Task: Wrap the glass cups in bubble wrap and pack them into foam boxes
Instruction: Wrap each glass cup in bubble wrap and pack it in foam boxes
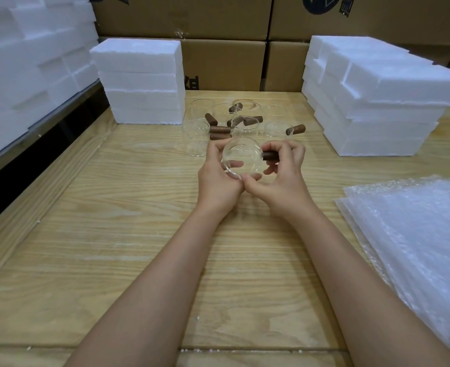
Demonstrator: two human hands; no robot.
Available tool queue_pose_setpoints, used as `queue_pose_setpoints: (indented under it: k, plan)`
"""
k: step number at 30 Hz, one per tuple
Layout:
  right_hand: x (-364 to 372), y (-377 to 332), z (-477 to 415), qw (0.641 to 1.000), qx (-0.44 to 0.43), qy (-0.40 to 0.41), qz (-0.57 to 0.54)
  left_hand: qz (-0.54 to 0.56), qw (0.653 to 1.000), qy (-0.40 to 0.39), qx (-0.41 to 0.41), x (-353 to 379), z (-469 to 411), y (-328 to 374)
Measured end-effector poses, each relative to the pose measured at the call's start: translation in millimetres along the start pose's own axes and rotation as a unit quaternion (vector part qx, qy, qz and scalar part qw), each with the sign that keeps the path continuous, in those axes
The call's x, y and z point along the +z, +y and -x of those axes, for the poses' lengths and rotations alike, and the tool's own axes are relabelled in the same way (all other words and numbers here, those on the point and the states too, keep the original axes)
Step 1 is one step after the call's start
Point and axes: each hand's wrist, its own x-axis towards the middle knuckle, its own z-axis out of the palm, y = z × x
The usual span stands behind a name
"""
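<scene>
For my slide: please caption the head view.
Left hand and right hand hold a glass cup; bubble wrap lies beside.

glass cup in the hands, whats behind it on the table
More glass cups with brown handles, then cardboard boxes. The left hand and right hand grip the held cup and hide part of the table; the overlapping clear glass makes a count unsure.

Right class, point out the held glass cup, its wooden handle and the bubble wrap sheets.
glass cup (241,158), head view, middle of its clear wall.
wooden handle (269,155), head view, exposed dark end by the glass.
bubble wrap sheets (417,234), head view, middle of the top sheet.
</scene>
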Motion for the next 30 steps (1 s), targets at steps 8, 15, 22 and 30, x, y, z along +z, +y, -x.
queue_pose_setpoints:
  k: [8, 15, 22, 30]
  plan:
    - [-11, 5, -10, 0.957, 0.059, 0.069, -0.274, 0.041, 0.999, -0.025, 0.001, 0, 3, 4]
    - [-11, 4, -15, 0.928, 0.066, 0.136, -0.340, 0.031, 0.996, -0.088, 0.011, 0, 5, 6]
    - [-11, 6, -17, 0.880, 0.172, 0.190, -0.399, -0.049, 0.992, -0.088, 0.076, -1, 7, 7]
    - [-4, 9, -14, 0.869, 0.255, 0.175, -0.385, -0.014, 0.993, -0.100, 0.057, 0, 6, 4]
